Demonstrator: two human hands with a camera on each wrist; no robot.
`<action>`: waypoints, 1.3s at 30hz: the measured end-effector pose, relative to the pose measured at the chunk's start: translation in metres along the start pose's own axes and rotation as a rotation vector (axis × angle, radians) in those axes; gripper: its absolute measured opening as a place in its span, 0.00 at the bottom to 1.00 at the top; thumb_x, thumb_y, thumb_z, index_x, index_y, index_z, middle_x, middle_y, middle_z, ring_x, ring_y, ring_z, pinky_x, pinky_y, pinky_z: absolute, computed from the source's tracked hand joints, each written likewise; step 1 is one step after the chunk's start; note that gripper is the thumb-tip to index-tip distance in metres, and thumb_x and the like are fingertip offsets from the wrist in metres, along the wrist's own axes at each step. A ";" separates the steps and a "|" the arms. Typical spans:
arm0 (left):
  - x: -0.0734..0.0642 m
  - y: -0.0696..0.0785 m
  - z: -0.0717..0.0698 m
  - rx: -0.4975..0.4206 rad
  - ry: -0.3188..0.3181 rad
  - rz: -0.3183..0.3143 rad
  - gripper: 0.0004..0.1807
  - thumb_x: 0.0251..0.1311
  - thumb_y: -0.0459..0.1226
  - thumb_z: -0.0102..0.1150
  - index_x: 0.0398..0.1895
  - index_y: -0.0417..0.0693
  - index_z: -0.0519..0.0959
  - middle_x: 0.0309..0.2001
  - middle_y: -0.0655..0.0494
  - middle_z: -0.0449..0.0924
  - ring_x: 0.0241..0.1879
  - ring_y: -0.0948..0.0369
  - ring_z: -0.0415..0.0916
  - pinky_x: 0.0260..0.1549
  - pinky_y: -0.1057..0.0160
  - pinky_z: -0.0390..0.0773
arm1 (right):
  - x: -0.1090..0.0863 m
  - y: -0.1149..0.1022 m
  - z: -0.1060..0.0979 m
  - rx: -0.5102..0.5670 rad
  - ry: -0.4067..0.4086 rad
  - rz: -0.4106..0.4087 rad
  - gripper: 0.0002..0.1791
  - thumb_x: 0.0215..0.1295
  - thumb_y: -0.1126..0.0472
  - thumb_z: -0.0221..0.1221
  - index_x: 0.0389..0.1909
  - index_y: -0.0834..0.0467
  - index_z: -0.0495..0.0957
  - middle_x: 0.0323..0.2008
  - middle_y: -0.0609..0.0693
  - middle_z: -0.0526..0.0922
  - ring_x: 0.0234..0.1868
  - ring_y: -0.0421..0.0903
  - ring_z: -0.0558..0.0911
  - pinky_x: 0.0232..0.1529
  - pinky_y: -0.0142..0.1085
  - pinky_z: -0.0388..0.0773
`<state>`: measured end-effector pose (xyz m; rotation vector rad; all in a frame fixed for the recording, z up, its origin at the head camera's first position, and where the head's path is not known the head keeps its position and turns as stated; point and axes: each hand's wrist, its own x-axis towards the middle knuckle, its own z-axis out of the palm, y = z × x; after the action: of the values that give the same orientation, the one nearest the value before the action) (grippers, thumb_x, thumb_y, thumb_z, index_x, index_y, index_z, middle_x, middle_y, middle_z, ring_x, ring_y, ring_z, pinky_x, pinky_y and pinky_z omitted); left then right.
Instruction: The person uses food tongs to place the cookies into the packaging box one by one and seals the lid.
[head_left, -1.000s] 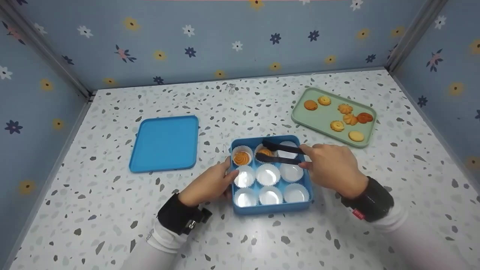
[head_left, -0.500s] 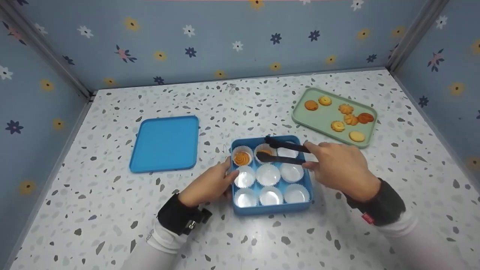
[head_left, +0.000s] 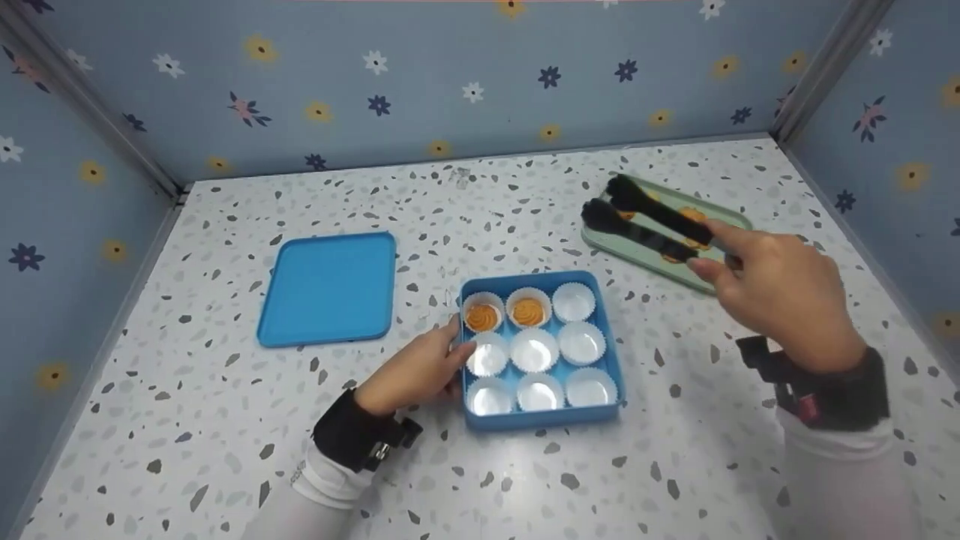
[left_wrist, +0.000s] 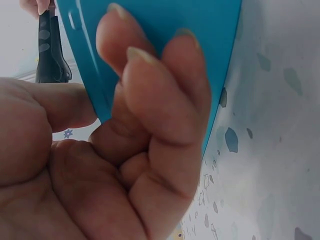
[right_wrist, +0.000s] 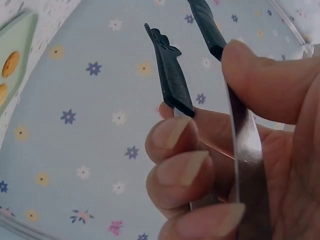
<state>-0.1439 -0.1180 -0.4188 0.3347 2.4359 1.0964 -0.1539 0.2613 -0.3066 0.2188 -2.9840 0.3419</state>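
Note:
A blue square box [head_left: 544,417] holds rows of white paper cups [head_left: 534,351]. Swirled cookies lie in the back-left cup [head_left: 481,318] and the back-middle cup [head_left: 528,312]. My left hand [head_left: 417,369] grips the box's left side, thumb over the rim; the left wrist view shows its bent fingers [left_wrist: 162,105] against the blue wall. In my right hand [head_left: 787,292] are black-tipped tongs [head_left: 664,215], their arms spread apart with nothing between the tips. The tongs overlap the green tray [head_left: 634,256] and hide some of its cookies [head_left: 694,216]. Metal arms show in the right wrist view.
A flat blue lid-like square [head_left: 330,289] lies to the left of the box on the speckled table [head_left: 225,420]. Flower-patterned walls [head_left: 480,82] enclose the back and both sides.
My right hand has lifted the tongs out of the box and carried them right and back over the green tray. The back-middle cookie is now uncovered. My left hand and the box stay put.

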 end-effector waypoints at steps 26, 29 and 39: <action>0.001 0.001 -0.003 0.026 0.007 0.020 0.38 0.77 0.43 0.46 0.77 0.34 0.43 0.19 0.52 0.78 0.21 0.53 0.79 0.21 0.59 0.74 | 0.038 0.117 0.032 -0.050 -0.255 0.294 0.46 0.69 0.31 0.47 0.68 0.68 0.65 0.59 0.76 0.69 0.52 0.75 0.71 0.38 0.63 0.71; 0.002 0.000 -0.003 0.026 0.010 0.031 0.37 0.77 0.43 0.46 0.77 0.32 0.43 0.18 0.52 0.78 0.20 0.53 0.79 0.21 0.60 0.73 | 0.038 0.124 0.035 -0.033 -0.269 0.290 0.47 0.68 0.30 0.46 0.69 0.68 0.65 0.59 0.76 0.69 0.52 0.75 0.71 0.37 0.63 0.71; 0.001 0.001 0.000 0.017 -0.006 0.018 0.38 0.77 0.44 0.45 0.77 0.33 0.42 0.19 0.54 0.78 0.20 0.51 0.79 0.17 0.59 0.73 | 0.035 0.132 0.040 -0.031 -0.272 0.243 0.42 0.69 0.37 0.53 0.67 0.68 0.66 0.53 0.76 0.73 0.46 0.73 0.74 0.31 0.60 0.72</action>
<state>-0.1445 -0.1171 -0.4181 0.3653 2.4422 1.0812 -0.2135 0.3752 -0.3684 -0.1123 -3.2899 0.3132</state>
